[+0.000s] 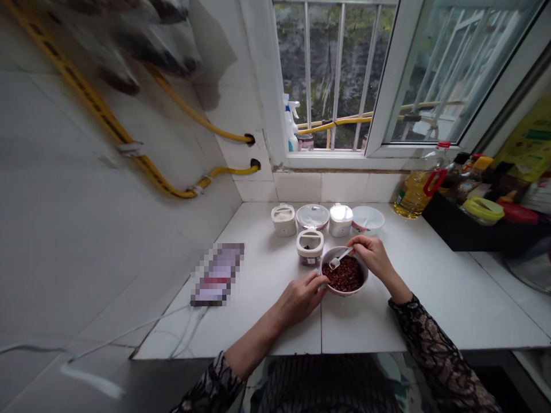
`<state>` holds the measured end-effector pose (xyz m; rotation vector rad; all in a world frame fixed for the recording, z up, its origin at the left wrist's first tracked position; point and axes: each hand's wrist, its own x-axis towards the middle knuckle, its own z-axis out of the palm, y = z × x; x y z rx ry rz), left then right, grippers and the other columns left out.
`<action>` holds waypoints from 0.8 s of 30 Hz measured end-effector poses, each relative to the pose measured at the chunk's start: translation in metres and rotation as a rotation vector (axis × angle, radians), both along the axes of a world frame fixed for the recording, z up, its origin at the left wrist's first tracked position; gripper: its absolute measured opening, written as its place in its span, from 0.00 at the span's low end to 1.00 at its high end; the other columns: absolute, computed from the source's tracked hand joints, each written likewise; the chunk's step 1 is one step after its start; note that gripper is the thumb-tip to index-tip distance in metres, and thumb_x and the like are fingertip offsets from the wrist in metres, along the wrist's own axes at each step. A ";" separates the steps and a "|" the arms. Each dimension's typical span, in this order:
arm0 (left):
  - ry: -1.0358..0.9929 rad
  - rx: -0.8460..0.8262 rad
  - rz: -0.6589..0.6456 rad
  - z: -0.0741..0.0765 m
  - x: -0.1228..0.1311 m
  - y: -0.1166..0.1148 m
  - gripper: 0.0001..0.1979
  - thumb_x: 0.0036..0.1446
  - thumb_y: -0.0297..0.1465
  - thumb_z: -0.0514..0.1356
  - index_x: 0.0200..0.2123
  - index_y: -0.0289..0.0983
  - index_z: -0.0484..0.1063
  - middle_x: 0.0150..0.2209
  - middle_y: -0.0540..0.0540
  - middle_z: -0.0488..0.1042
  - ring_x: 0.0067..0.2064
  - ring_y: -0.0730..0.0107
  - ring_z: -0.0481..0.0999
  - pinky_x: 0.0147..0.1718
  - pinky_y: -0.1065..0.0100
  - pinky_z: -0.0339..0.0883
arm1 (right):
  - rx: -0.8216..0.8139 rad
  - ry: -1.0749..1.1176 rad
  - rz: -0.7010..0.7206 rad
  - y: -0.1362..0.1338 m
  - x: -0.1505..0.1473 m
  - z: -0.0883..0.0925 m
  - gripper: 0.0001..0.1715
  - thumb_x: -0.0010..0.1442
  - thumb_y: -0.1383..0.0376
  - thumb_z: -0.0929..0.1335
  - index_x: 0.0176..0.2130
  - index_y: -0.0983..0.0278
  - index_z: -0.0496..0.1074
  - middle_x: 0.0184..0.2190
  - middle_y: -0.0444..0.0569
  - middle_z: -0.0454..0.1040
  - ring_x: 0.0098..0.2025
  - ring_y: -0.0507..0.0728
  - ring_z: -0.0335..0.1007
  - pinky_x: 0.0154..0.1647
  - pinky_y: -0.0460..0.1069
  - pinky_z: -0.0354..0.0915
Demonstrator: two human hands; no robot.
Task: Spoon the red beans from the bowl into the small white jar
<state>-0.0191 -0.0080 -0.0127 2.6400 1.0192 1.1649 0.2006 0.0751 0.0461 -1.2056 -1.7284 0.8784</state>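
Note:
A round bowl (345, 293) on the white countertop holds dark red-brown grains (346, 276) that look like dried peppercorns. My left hand (302, 293) grips the bowl's left rim with its fingers and thumb. Pinched in my right hand (371, 256) is the handle of a small white spoon (334, 263), whose scoop is over the grains at the bowl's left side. Just behind the bowl, to the left, stands a small lidded jar (310, 248) with a cream lid and dark contents.
Behind stand two cream-lidded jars (283, 220) (341, 220), a covered bowl (313, 218) and a white bowl (368, 219). An oil bottle (411, 195) and a black rack (458, 226) of condiments are at right. A pixelated, phone-shaped object (218, 275) with a cable lies left.

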 end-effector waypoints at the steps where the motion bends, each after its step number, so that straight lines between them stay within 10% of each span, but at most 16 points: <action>1: -0.002 0.003 -0.001 0.000 0.000 0.000 0.08 0.67 0.28 0.50 0.46 0.36 0.65 0.35 0.46 0.70 0.26 0.75 0.71 0.26 0.74 0.69 | -0.010 0.018 0.007 0.000 0.000 0.000 0.11 0.47 0.66 0.63 0.25 0.63 0.74 0.19 0.45 0.75 0.25 0.56 0.71 0.31 0.49 0.65; 14: 0.002 -0.004 0.010 -0.003 0.000 0.001 0.07 0.66 0.27 0.51 0.46 0.37 0.65 0.35 0.46 0.71 0.29 0.74 0.73 0.28 0.73 0.70 | -0.194 0.333 -0.029 0.001 -0.016 0.009 0.13 0.46 0.59 0.67 0.30 0.65 0.75 0.21 0.46 0.76 0.16 0.47 0.55 0.17 0.44 0.55; 24: 0.013 -0.004 0.017 -0.002 -0.001 0.000 0.08 0.65 0.26 0.51 0.46 0.36 0.65 0.35 0.46 0.71 0.29 0.73 0.73 0.28 0.73 0.70 | 0.497 -0.104 0.091 -0.006 -0.035 0.003 0.14 0.63 0.67 0.61 0.40 0.62 0.75 0.36 0.51 0.80 0.37 0.58 0.76 0.39 0.51 0.70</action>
